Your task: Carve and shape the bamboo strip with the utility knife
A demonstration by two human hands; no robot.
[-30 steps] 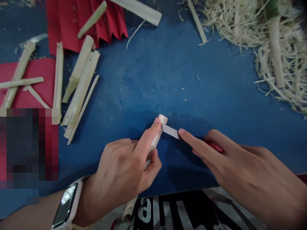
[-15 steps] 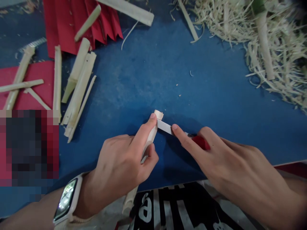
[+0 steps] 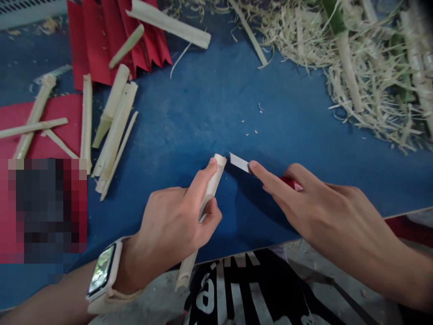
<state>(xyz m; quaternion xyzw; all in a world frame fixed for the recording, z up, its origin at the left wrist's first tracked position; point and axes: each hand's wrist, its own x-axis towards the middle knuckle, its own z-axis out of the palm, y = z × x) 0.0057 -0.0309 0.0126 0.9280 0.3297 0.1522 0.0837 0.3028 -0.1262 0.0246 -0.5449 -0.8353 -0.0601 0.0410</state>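
My left hand (image 3: 181, 219) is closed around a split length of pale bamboo (image 3: 215, 180), its index finger lying along the piece close to the far end. The lower end of the bamboo sticks out past the table edge. In my right hand (image 3: 314, 207) is a craft knife (image 3: 240, 163) with a red handle, the index finger resting along the blade. The blade's tip is just right of the bamboo's far end, apart from it. A few tiny chips (image 3: 256, 132) lie on the blue table (image 3: 189, 117) beyond.
A heap of pale shavings (image 3: 341, 81) with bamboo stalks fills the far right. Several split bamboo pieces (image 3: 117, 135) lie at left, near a folded red sheet (image 3: 98, 49) and a red card (image 3: 72, 108). A blurred patch covers the lower left.
The knife blade has come away from the bamboo's end, up and to the right. My left hand keeps its hold on the bamboo. The view has shifted slightly.
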